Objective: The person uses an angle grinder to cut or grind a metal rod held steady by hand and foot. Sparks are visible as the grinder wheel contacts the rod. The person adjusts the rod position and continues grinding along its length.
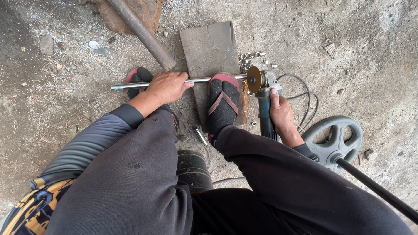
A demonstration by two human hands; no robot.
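Nearest: dark trousers, knees spread, black cylindrical seat (193, 169) between the legs. Near right, a grey spoked wheel (334, 140) on a black bar lies flat on the ground.

Right hand (282, 115) wrapped shut around the body of the angle grinder (264, 104), thumb along the top. Grinder disc (254, 79) upright, meeting the right end of the metal rod (183, 81); sparks dropping toward the near side just left of the grinder. Its cable (305, 93) loops off to the right.

Right foot (223, 104) in a sock and red sandal stands on the rod, just left of the disc. Rod runs left-right across a flat grey plate (208, 48) on the ground.

Left hand (167, 87) palm down on the rod, fingers curled over it, pressing it down, middle-left. Left foot (138, 77) sits beyond that hand, under the rod.

Short loose tube piece (200, 135) on the ground near the right foot. Pile of cut-off rings (249, 58) just beyond the disc. Far: a rusty thick pipe (141, 31) angled over the dirt.
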